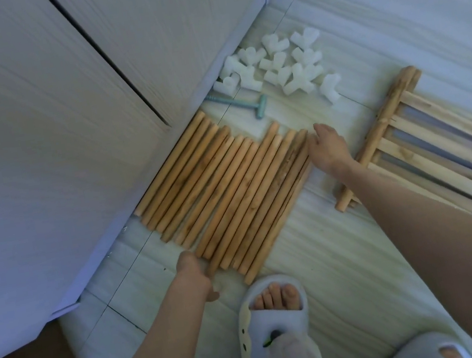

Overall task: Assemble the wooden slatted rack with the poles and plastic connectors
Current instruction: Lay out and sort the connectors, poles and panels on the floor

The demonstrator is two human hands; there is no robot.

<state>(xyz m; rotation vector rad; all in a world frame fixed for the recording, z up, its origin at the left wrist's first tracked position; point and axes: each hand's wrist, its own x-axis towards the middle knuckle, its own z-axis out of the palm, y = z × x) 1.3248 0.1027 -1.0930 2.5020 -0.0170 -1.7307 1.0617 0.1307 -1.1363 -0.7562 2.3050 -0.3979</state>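
Note:
Several wooden poles (230, 192) lie side by side on the tiled floor, running diagonally along a cabinet base. My left hand (194, 273) touches the near ends of the middle poles, fingers bent against them. My right hand (328, 146) rests with straight fingers against the side of the rightmost pole, near its far end. A heap of white plastic connectors (275, 67) sits beyond the poles. To the right lie stacked wooden slatted panels (430, 144), under my right forearm.
A small teal mallet (246, 104) lies between the connectors and the poles. A pale cabinet (59, 115) borders the poles on the left. My foot in a white slipper (270, 302) stands just below the poles' near ends.

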